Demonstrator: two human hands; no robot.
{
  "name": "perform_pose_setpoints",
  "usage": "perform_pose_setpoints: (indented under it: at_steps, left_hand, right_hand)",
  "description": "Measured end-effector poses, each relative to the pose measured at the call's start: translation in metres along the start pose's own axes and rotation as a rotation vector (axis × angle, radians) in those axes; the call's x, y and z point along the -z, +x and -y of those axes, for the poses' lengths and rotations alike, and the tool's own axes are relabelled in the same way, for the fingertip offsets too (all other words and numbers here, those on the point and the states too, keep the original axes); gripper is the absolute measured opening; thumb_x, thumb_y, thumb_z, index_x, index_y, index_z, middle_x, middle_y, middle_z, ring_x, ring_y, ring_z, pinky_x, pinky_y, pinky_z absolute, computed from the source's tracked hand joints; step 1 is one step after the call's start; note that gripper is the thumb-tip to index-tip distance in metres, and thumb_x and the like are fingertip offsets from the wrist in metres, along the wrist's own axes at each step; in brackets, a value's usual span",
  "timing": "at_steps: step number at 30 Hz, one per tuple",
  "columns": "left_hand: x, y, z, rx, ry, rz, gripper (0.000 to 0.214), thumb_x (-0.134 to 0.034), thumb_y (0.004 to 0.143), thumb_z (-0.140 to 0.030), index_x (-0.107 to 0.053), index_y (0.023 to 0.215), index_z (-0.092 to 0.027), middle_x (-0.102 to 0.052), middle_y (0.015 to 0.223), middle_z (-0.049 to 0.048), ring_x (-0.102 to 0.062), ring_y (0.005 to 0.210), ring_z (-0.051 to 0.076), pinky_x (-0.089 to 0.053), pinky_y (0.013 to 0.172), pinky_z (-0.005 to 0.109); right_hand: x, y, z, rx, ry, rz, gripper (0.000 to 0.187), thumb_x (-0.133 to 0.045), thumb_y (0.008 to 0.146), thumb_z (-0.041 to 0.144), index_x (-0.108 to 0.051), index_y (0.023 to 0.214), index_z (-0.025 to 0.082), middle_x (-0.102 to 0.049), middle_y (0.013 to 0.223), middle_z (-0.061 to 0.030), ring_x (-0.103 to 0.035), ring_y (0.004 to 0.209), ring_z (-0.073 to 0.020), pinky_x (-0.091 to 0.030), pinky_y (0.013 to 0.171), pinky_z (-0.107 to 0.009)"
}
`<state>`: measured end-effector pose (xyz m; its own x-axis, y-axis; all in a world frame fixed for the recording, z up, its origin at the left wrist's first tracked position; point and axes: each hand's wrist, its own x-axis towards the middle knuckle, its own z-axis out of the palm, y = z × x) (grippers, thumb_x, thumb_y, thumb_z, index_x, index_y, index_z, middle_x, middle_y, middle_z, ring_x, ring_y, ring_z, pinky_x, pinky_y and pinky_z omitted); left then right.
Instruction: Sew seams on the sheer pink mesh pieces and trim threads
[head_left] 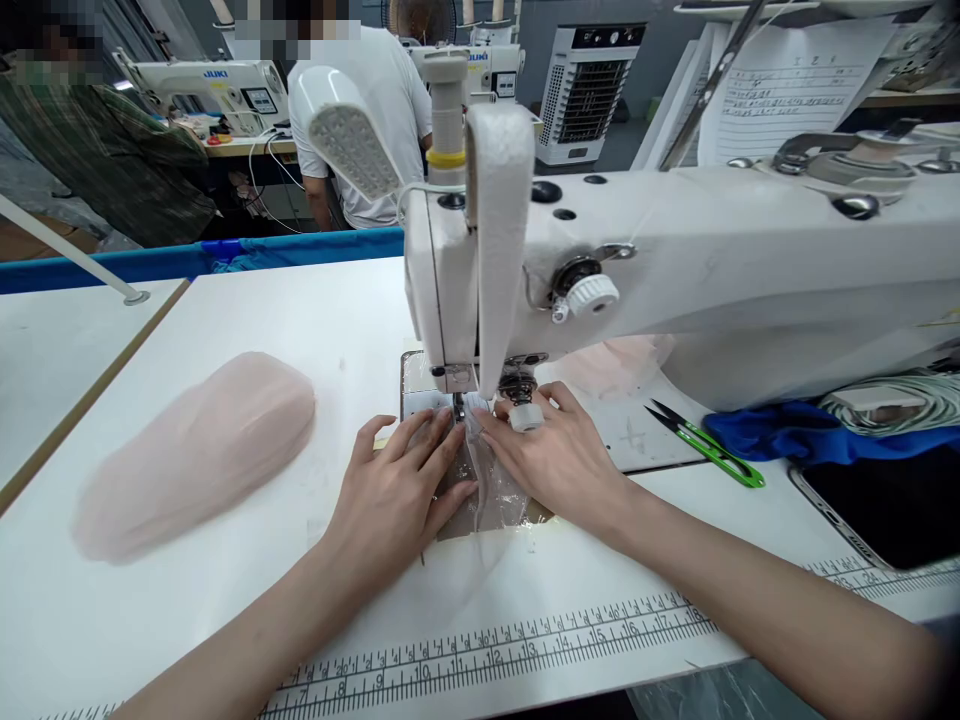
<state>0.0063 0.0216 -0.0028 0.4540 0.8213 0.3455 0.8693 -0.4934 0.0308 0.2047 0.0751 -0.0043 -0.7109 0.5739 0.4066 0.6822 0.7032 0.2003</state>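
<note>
A thin, sheer strip of pale fabric lies under the presser foot of a white sewing machine. My left hand rests on the fabric left of the foot, fingers spread and pressing down. On the other side, my right hand has its fingertips closed on the fabric's edge close to the foot. The machine's white knob covers part of those right fingers. Farther left, a pale pink sheer fabric piece lies flat by itself. More pink fabric shows behind the needle area.
Green-handled thread snips lie right of my right hand. Beyond them are a blue cloth, a coiled cable and a phone. A printed ruler runs along the front edge. Two people sit near other machines behind.
</note>
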Motion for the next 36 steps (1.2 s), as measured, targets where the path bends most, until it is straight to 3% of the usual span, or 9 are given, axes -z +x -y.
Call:
perform_pose_setpoints:
  at_steps: [4,7,12,16,19,24,27,31,36]
  left_hand:
    - [0.0,-0.001,0.002,-0.024,-0.009,-0.024,0.039,-0.046,0.097,-0.037,-0.054,0.131,-0.019,-0.062,0.131,0.0071,-0.053,0.125,0.027,-0.029,0.106,0.049]
    - [0.013,-0.003,0.0,-0.04,-0.089,-0.051,0.031,-0.05,0.095,-0.031,-0.059,0.122,-0.019,-0.067,0.123,0.0067,-0.055,0.12,0.025,-0.037,0.103,0.044]
    - [0.052,-0.013,-0.014,-0.036,-0.312,0.293,0.031,-0.067,0.079,-0.041,-0.059,0.102,-0.021,-0.065,0.103,0.0064,-0.06,0.089,0.023,-0.051,0.067,0.035]
    - [0.047,-0.016,-0.022,-0.056,-0.14,0.333,0.021,-0.06,0.072,-0.012,-0.057,0.092,-0.019,-0.062,0.091,0.0069,-0.056,0.082,0.025,-0.05,0.067,0.039]
    - [0.027,-0.011,-0.019,-0.04,-0.046,0.259,0.021,-0.045,0.076,0.0,-0.056,0.079,-0.018,-0.061,0.077,0.0047,-0.055,0.071,0.023,-0.047,0.062,0.036]
    - [0.022,0.006,-0.006,0.131,-0.381,0.259,0.03,-0.033,0.08,0.001,-0.052,0.068,-0.019,-0.057,0.064,-0.0009,-0.052,0.058,0.014,-0.039,0.052,0.024]
    - [0.036,0.016,0.0,0.215,-0.445,0.295,0.026,-0.036,0.086,-0.009,-0.06,0.084,-0.019,-0.065,0.072,0.0003,-0.055,0.059,0.015,-0.04,0.053,0.025]
    - [0.042,0.032,0.015,0.145,-0.44,0.414,0.031,-0.053,0.089,-0.039,-0.062,0.111,-0.021,-0.072,0.086,0.0029,-0.062,0.065,0.018,-0.043,0.057,0.027]
    - [0.029,0.041,0.035,0.12,-0.422,0.444,0.027,-0.048,0.091,-0.035,-0.066,0.08,-0.02,-0.06,0.059,-0.0006,-0.051,0.05,0.013,-0.035,0.048,0.026]
  right_hand:
    - [0.007,-0.001,-0.001,0.02,0.036,-0.014,0.017,-0.055,0.088,0.012,-0.071,0.092,0.017,-0.07,0.094,-0.0058,-0.057,0.085,-0.0202,-0.035,0.086,-0.037]
    - [0.026,-0.002,-0.003,0.011,0.212,0.033,0.015,-0.056,0.088,0.014,-0.07,0.089,0.018,-0.07,0.09,-0.0045,-0.058,0.085,-0.0194,-0.039,0.082,-0.035]
    - [0.058,-0.003,-0.005,0.039,0.6,0.397,0.009,-0.071,0.079,0.024,-0.065,0.086,0.021,-0.064,0.09,0.0023,-0.058,0.074,-0.0129,-0.039,0.059,-0.026]
    - [0.058,-0.004,-0.002,-0.014,0.577,0.45,0.016,-0.056,0.087,0.008,-0.059,0.075,0.019,-0.062,0.081,0.0028,-0.056,0.064,-0.01,-0.027,0.048,-0.024]
    - [0.052,-0.004,-0.001,-0.11,0.628,0.404,0.018,-0.049,0.091,0.01,-0.054,0.077,0.019,-0.06,0.069,0.0038,-0.052,0.056,-0.0102,-0.026,0.048,-0.025]
    - [0.043,-0.005,-0.001,-0.083,0.699,0.345,0.007,-0.058,0.086,0.015,-0.059,0.092,0.019,-0.065,0.086,0.0,-0.059,0.07,-0.0135,-0.035,0.053,-0.024]
    - [0.036,-0.006,0.002,-0.04,0.528,0.228,0.014,-0.056,0.084,0.008,-0.066,0.09,0.017,-0.065,0.086,-0.0025,-0.059,0.068,-0.0132,-0.032,0.049,-0.024]
    - [0.028,-0.005,0.003,-0.111,0.35,-0.074,0.027,-0.047,0.093,0.013,-0.07,0.102,0.022,-0.068,0.093,-0.0029,-0.055,0.058,-0.0091,-0.025,0.044,-0.023]
    - [0.024,0.001,0.001,-0.129,0.339,-0.149,0.032,-0.041,0.098,0.017,-0.072,0.1,0.022,-0.068,0.074,0.0,-0.054,0.056,-0.0089,-0.025,0.045,-0.023]
